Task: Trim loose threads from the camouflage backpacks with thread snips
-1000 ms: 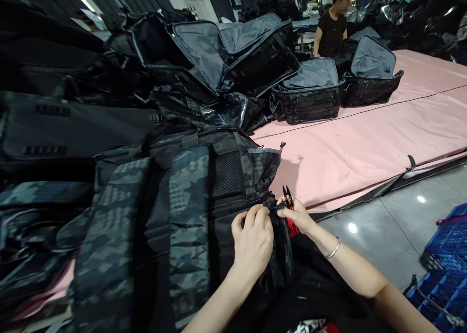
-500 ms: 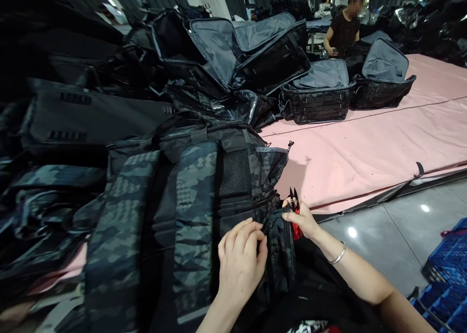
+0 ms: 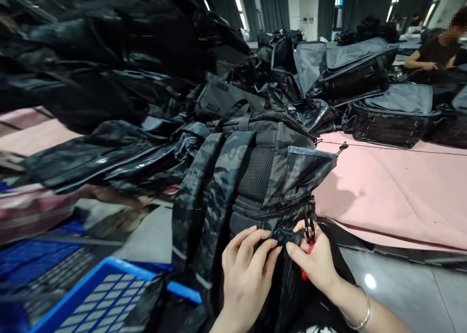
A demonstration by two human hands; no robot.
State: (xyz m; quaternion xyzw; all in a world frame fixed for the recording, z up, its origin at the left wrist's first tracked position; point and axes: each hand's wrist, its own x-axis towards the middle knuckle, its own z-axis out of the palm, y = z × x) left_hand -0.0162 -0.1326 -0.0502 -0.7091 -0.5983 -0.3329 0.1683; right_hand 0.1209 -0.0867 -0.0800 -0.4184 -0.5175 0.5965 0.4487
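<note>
A dark camouflage backpack lies in front of me, its two padded straps on the left and a mesh panel between them and the side pocket. My left hand pinches the fabric at the bag's lower side, fingertips bent together. Close beside it on the right, my right hand has its thumb and fingers on the same dark fabric. Small black snips with a red part are held in that right hand, blades pointing up. The fabric between the fingertips is partly hidden.
Open grey-lined bags stand on the pink-covered table at the back right. Dark bags are piled at the upper left. A blue crate is at lower left, near another person's arm. A person stands at the far right.
The view has swung left, bringing the blue crate into sight. My two hands have come closer together, and the left now meets the bag's fabric. The backpack's straps now appear closer together.
</note>
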